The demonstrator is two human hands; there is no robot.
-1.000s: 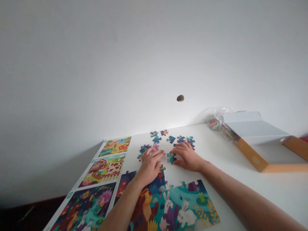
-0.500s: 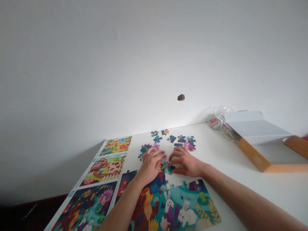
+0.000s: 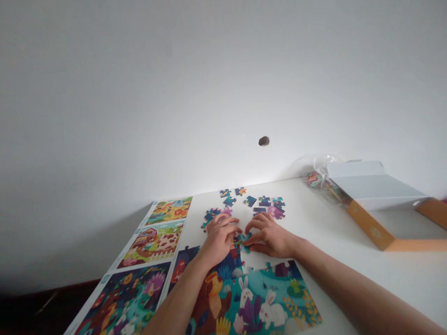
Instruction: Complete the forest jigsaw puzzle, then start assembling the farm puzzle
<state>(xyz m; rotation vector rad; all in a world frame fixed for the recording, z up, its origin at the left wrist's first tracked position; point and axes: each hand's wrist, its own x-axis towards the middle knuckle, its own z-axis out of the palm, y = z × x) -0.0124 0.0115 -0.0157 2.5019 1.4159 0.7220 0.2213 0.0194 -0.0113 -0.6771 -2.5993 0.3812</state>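
Note:
A partly assembled jigsaw puzzle (image 3: 256,279) with rabbits, plants and a honey pot lies in front of me, with a gap along its far edge. At that gap my right hand (image 3: 267,235) pinches a teal puzzle piece (image 3: 246,243) between thumb and fingers. My left hand (image 3: 220,236) rests just left of it, fingers stretched and slightly apart, over the puzzle's far part. Its thumb and whatever lies beneath the palm are hidden. Loose puzzle pieces (image 3: 211,217) lie just beyond the left hand, and purple pieces (image 3: 277,212) lie beyond the right.
Several more loose pieces (image 3: 250,201) are scattered toward the wall. A picture sheet (image 3: 151,244) with three scenes lies along the left table edge. On the right stand an opened orange and white box (image 3: 370,225) and a clear plastic bag (image 3: 323,184) with printed contents.
The right thumb and fingers have shifted slightly around the teal piece at the gap. The left hand stays nearly in place. The whole view has moved very slightly.

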